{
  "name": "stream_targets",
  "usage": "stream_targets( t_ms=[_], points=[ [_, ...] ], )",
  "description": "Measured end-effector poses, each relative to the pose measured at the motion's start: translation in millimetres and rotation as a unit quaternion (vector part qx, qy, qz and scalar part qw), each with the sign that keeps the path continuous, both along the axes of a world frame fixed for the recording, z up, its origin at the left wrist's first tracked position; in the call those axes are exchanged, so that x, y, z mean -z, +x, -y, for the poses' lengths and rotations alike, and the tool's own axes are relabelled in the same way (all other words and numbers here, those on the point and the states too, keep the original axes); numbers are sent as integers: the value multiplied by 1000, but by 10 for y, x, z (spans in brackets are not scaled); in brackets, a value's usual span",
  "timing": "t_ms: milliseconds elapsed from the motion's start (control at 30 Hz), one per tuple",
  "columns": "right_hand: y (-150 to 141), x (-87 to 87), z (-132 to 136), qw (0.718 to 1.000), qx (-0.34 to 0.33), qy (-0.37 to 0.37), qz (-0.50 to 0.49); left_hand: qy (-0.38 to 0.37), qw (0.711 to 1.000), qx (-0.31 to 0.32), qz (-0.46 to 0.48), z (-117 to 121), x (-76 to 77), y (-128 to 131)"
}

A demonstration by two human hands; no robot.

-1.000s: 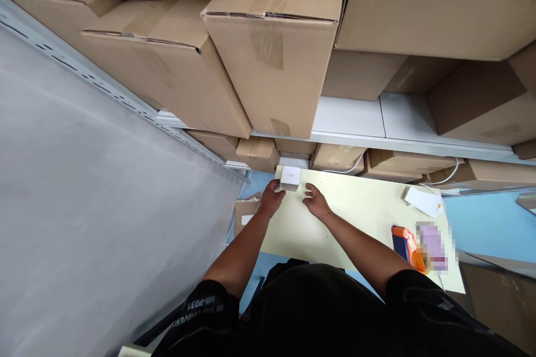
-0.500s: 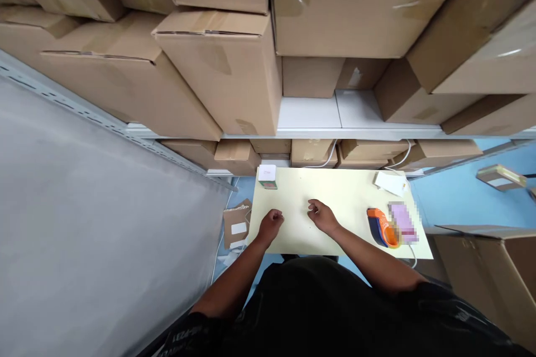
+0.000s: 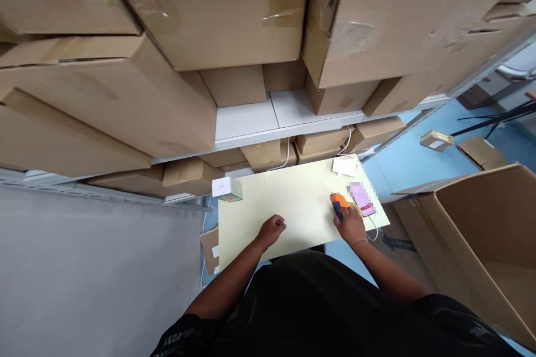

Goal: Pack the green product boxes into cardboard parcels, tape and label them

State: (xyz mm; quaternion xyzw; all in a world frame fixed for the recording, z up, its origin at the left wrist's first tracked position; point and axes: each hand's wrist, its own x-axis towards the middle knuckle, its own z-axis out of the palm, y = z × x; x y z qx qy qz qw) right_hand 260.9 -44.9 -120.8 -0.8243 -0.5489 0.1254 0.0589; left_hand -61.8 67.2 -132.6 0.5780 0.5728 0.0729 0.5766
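Note:
My right hand [image 3: 352,226] lies over an orange and dark blue tape dispenser [image 3: 338,201] at the right side of the pale yellow table [image 3: 293,189], its fingers closed round the body. A yellowish tape roll partly shows beside the fingers. My left hand [image 3: 271,230] is held above the left-middle part of the table, fingers curled in, with nothing visible in them. A small white and green box [image 3: 228,188] sits at the table's far left corner, away from both hands.
A pink phone-like item [image 3: 362,199], partly blurred, lies right of the dispenser with a white cable. Behind it is a white card-like piece [image 3: 345,166]. Shelves of cardboard boxes [image 3: 234,11] overhang the table's back. A large open carton [image 3: 452,234] stands at right.
My right hand has moved right from the middle of the table and taken hold of the tape dispenser. My left hand stays curled over the table. The view has turned to the right.

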Motion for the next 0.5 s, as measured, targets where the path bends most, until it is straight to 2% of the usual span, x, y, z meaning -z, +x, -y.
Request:
stream_targets(
  t_ms=[67,200,367,500],
  points=[
    [138,3,78,998,15,-41,54,0,1000,16,-1,6,-7,113],
    [262,82,163,991,15,-117,71,-4,999,36,-16,21,-47,280],
    [305,214,141,987,-17,-143,71,-9,999,43,-33,32,-95,387],
    [319,225,121,988,-40,-135,62,-1,998,49,-50,31,-109,404]
  ],
)
